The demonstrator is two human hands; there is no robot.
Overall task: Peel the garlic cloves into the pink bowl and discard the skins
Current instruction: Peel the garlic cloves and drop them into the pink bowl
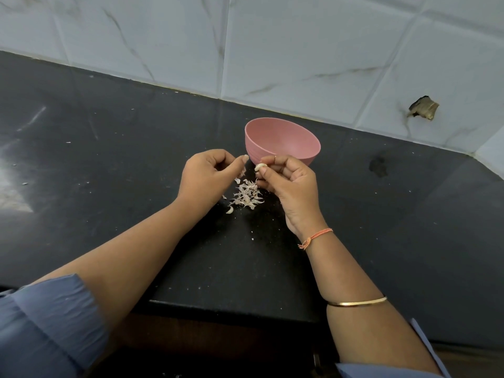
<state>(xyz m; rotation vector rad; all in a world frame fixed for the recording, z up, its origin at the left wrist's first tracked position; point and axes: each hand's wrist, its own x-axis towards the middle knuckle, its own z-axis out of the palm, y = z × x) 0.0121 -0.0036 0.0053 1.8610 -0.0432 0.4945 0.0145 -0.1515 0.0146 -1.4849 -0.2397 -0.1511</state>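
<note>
A garlic clove (260,167) is pinched in the right hand (290,184), a skin scrap (242,173) in the left hand (203,177); skins (246,196) are heaped undiscarded mid-counter (109,165), a second clove (230,210) is left waiting.

A dark worktop (109,132) is spread across the middle of the frame. White marbled wall tiles (272,36) are seen above, one broken by a hole (422,107) at the upper right.

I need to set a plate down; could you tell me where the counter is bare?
Bare: the counter left of the left hand, and right of the pink bowl. Crowded: garlic skins and a clove lie between that hand and the right hand.
</note>
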